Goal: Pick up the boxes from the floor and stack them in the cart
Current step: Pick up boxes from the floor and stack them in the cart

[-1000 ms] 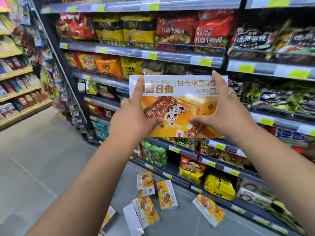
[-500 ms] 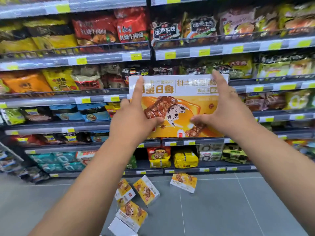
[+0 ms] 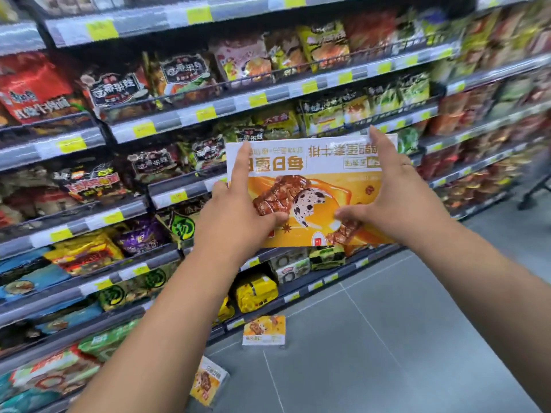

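I hold a flat orange and white box [image 3: 316, 186] at arm's length in front of the shelves, its print upside down. My left hand [image 3: 238, 210] grips its left end, thumb across the front and forefinger up along the edge. My right hand [image 3: 396, 201] grips the right end the same way. Two more boxes of the same kind lie on the grey floor below: one box [image 3: 264, 330] at the foot of the shelving, another box [image 3: 208, 381] nearer me, partly behind my left forearm. No cart shows clearly.
Store shelving [image 3: 190, 117] packed with snack and noodle packs fills the left and back, running to the far right. The grey tiled floor [image 3: 387, 338] opens to the right. A dark wheeled frame [image 3: 533, 192] shows at the right edge.
My view has swung right along the shelves; the box stays held in both hands. Several floor boxes have slid out of view at the lower left, leaving two visible.
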Demonstrator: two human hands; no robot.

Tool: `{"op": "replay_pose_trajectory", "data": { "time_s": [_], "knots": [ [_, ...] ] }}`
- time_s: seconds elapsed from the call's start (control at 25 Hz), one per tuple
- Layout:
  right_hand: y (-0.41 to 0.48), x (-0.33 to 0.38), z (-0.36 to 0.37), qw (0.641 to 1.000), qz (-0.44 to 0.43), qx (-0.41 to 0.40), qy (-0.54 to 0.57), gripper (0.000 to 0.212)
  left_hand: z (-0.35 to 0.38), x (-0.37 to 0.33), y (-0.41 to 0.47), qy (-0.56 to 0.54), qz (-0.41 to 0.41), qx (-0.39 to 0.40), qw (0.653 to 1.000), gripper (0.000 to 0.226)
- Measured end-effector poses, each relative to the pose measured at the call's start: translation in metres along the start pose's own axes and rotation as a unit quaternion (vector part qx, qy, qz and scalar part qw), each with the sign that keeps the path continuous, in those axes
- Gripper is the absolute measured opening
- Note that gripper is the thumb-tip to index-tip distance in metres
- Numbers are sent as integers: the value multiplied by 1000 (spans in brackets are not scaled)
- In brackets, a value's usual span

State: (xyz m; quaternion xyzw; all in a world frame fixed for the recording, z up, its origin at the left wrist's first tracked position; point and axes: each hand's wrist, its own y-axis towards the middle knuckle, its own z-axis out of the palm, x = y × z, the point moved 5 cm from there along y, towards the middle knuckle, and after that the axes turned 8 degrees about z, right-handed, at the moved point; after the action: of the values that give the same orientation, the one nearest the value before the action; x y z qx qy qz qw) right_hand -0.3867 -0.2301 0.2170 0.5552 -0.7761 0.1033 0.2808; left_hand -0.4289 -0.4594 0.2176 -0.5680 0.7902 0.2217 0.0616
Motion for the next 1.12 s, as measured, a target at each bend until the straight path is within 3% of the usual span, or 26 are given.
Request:
{"op": "replay_pose_trajectory", "data": {
  "time_s": [0.64,1.12],
  "knots": [
    [103,-288,-168,984,159,-73,-43,133,179,-304,142,-98,144,83,981,122],
    [193,-463,-236,947,285,-133,-61,131,327,-482,269,-165,269,168,934,124]
  ]
}}
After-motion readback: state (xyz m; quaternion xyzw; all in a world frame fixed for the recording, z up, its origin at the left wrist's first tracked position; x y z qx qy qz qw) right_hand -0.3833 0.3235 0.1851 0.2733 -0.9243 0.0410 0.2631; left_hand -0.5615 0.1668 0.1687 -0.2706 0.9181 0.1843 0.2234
